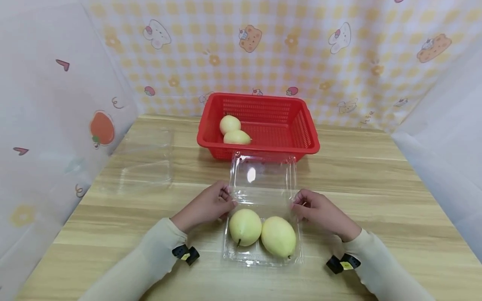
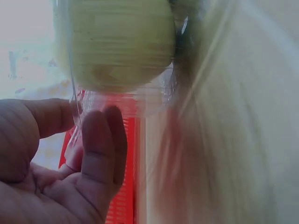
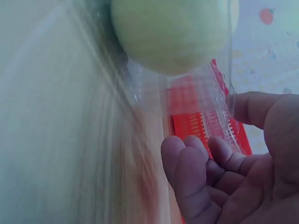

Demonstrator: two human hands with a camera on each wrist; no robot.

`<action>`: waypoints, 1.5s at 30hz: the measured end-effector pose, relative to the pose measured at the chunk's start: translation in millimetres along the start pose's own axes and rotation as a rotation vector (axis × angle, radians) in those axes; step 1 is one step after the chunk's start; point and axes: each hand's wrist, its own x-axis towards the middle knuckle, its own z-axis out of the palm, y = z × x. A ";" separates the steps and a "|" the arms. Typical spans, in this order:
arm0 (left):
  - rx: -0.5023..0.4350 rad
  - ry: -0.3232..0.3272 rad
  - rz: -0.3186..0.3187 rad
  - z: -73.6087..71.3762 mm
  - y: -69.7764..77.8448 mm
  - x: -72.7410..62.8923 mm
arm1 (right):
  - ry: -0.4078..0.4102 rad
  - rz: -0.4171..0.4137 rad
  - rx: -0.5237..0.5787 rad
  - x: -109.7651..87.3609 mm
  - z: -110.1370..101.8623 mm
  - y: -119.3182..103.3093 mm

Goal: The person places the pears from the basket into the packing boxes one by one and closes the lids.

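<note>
A clear plastic clamshell box [image 1: 263, 177] lies open on the table, its lid folded back toward the red basket. Two pale yellow pears rest side by side in its base: a left pear [image 1: 245, 228] and a right pear [image 1: 278, 237]. My left hand [image 1: 208, 207] pinches the box's left edge near the hinge, with the thumb on the rim. On the opposite edge, my right hand [image 1: 325, 213] pinches the rim in the same area. Both wrist views show a pear behind the clear wall, above the fingers.
Behind the box stands a red plastic basket [image 1: 260, 147], with a round pear [image 1: 230, 124] and another pear [image 1: 237, 137] at its left end. More clear plastic packaging [image 1: 147, 173] sits at the table's left. A patterned curtain [image 1: 263, 54] hangs along the back edge.
</note>
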 end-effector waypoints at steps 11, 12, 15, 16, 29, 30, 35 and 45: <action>0.041 -0.017 0.107 -7.5 4.0 -0.9 | 0.015 -0.144 -0.061 0.6 -0.1 -13.1; 0.014 -0.012 0.093 -9.9 4.3 2.3 | 0.015 -0.143 -0.046 4.6 -1.1 -13.7; -0.029 0.025 0.071 -18.3 4.4 12.2 | 0.040 -0.143 0.013 17.6 -5.4 -14.4; -0.041 0.039 0.070 -21.4 4.3 14.9 | 0.048 -0.130 0.044 21.8 -6.8 -14.1; 0.071 -0.064 0.098 -46.7 9.8 13.6 | -0.135 -0.188 0.474 38.7 -12.0 -6.0; 0.070 -0.080 0.078 -47.5 10.3 13.3 | -0.158 -0.192 0.478 39.3 -12.4 -4.2; 0.145 -0.157 0.036 -45.4 9.3 14.7 | -0.212 -0.169 0.302 36.6 -12.1 3.7; 0.104 -0.275 -0.042 -45.9 4.4 14.1 | -0.225 -0.085 0.122 27.3 -7.4 -1.3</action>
